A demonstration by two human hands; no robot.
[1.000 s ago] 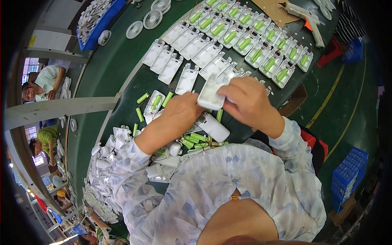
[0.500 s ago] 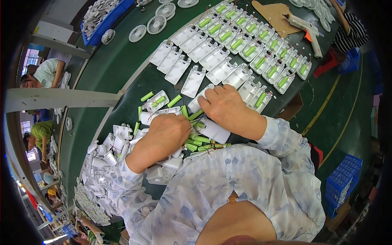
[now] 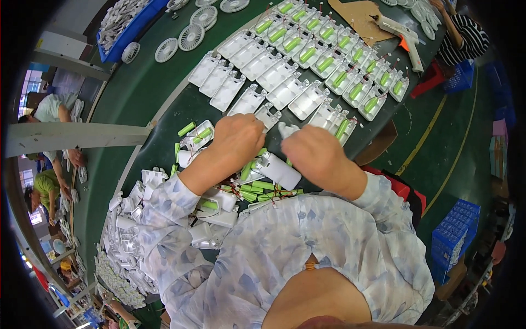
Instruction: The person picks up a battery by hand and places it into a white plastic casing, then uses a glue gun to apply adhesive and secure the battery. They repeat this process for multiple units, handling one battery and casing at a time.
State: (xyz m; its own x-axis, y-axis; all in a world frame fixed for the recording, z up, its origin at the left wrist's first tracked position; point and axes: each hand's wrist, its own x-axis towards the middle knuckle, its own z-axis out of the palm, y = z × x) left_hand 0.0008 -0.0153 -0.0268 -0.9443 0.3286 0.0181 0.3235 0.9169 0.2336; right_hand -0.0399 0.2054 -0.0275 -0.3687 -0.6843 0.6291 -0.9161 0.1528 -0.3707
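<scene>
My left hand (image 3: 236,138) is closed at the near end of a white plastic shell (image 3: 268,117) beside the rows; its fingertips are mostly hidden. My right hand (image 3: 320,159), slightly smeared by motion, is closed on a small white plastic piece (image 3: 287,130) that shows past its fingers. Between and below the hands lie a white casing (image 3: 279,171) and a heap of green battery cells (image 3: 263,191) with thin wires. Left of my left hand, another shell holding a green cell (image 3: 203,135) lies near loose cells.
Ahead are rows of empty white shells (image 3: 257,64) and shells fitted with green cells (image 3: 325,64). A glue gun (image 3: 400,38) rests by brown cardboard (image 3: 359,21) at the far right. White casings (image 3: 129,219) pile up left. Round white grilles (image 3: 192,37) and a blue bin (image 3: 118,49) stand far left.
My left hand has moved forward to the shell near the rows. My right hand has come away from that shell and drawn back nearer me, with a small white piece showing at its fingers.
</scene>
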